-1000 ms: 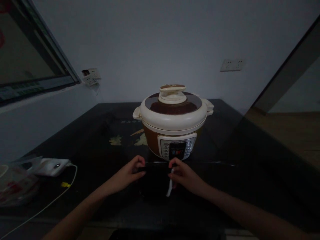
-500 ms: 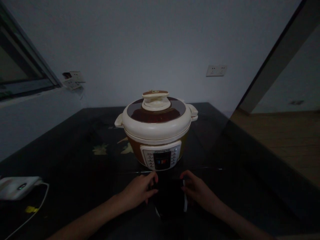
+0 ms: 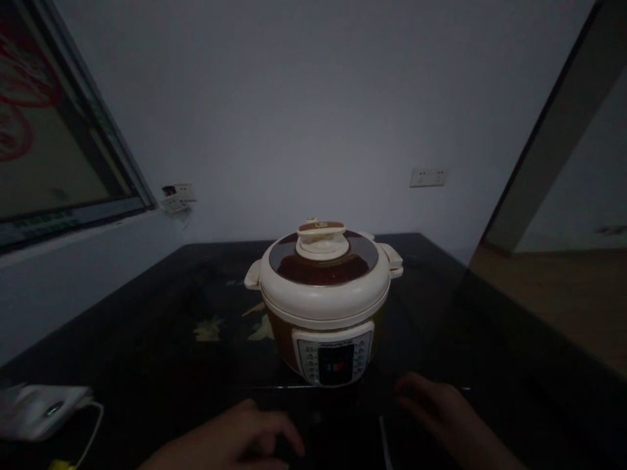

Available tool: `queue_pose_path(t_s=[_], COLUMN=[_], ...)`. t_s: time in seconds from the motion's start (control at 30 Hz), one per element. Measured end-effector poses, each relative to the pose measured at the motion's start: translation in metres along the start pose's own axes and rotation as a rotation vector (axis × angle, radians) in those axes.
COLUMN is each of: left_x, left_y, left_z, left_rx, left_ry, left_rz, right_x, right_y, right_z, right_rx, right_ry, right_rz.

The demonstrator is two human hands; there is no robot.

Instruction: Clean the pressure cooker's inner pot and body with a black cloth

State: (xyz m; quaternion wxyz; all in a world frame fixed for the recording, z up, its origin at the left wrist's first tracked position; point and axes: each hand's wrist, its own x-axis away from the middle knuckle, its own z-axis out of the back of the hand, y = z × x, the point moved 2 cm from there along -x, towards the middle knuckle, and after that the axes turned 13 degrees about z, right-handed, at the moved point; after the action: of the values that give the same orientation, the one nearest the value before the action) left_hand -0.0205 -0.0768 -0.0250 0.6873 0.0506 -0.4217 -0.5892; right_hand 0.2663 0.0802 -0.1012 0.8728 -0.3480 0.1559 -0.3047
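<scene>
A cream and brown electric pressure cooker (image 3: 326, 300) stands on the dark glossy table, its lid on and its control panel facing me. In front of it lies a flat dark thing with a pale edge (image 3: 385, 444); the gloom hides what kind it is. My left hand (image 3: 245, 434) is at its left, thumb and forefinger apart, with nothing seen in them. On the other side my right hand (image 3: 438, 411) is off the dark thing, fingers loosely bent and apart, holding nothing visible.
A white power bank-like device (image 3: 44, 411) with a white cable (image 3: 98, 424) lies at the left. The black table (image 3: 210, 281) has leaf patterns and reaches the wall. Wall sockets (image 3: 428, 177) are behind, and a window (image 3: 63, 130) is at the left.
My view has tilted up, so everything sits lower. My right hand has moved away from the dark thing's right edge, and my left hand has come nearer to me.
</scene>
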Motion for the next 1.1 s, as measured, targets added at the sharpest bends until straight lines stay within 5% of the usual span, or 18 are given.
queue_pose_path(t_s=[0.2,0.43,0.53,0.8,1.1], left_x=[0.019,-0.025,-0.055,-0.096,-0.122], left_y=[0.012,0.019,0.007,-0.022,-0.025], left_z=[0.057,0.124,0.136,0.141,0.139], left_rx=[0.225,0.435,0.648,0.804,0.804], left_ry=[0.260,1.068,1.196,1.105,0.953], left_rz=[-0.145,-0.303,-0.295,-0.255,-0.278], right_x=[-0.018,-0.079,-0.125,-0.215,-0.236], right_y=[-0.055,-0.131,-0.150,-0.173,-0.178], right_z=[0.066,0.127,0.137,0.133,0.133], right_rx=[0.087,0.285,0.508,0.891,1.112], right_ry=[0.200,0.503,0.565,0.052,-0.144], right_rz=[0.247,0.702,0.830,0.794,0.755])
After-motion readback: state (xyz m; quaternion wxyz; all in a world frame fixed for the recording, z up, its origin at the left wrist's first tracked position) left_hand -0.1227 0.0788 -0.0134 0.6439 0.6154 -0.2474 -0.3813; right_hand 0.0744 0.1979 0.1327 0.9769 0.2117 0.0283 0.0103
